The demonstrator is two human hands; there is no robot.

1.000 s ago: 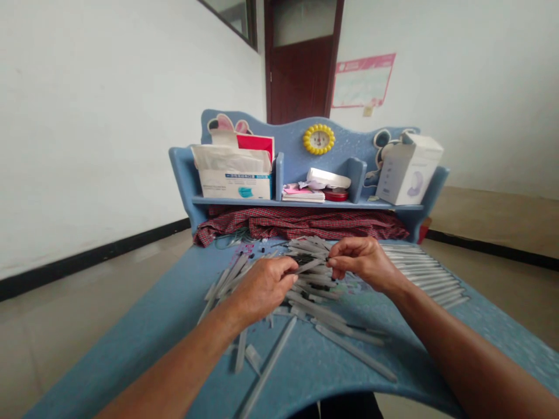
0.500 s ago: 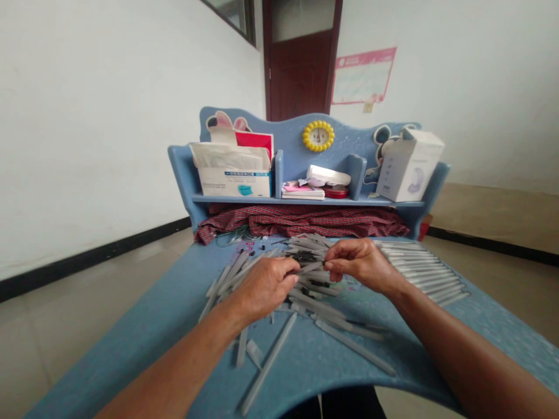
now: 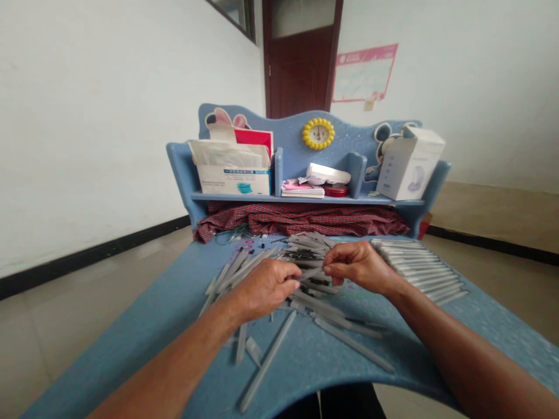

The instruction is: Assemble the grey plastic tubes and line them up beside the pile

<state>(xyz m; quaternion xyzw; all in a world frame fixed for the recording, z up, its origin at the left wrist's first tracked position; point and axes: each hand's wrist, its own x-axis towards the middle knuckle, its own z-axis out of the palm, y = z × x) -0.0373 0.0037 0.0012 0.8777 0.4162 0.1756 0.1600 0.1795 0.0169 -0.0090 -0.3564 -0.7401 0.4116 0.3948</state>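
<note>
Over a loose heap of frosted pen barrels (image 3: 323, 302) on the blue desk, both hands are closed in a pinch. One translucent pen barrel (image 3: 311, 272) spans the gap between them. My left hand (image 3: 271, 285) grips its left end, and my right hand (image 3: 356, 265) has the other end between thumb and forefinger. The fingertips partly hide both ends. Dark slim pen parts (image 3: 301, 255) lie in the heap just behind the hands. Right of my right hand, finished-looking pens (image 3: 421, 270) lie side by side in a row.
A single pen barrel (image 3: 268, 361) and a small clear plastic piece (image 3: 254, 351) lie near the desk's curved front edge. Behind the heap are a checked cloth (image 3: 305, 220) and a shelf (image 3: 244, 198) carrying a mask box (image 3: 233, 179), a red tin (image 3: 335, 191) and a white box (image 3: 408, 166).
Both hands stay almost in place, still pinching the pen barrel between them. The view has shifted very slightly.
</note>
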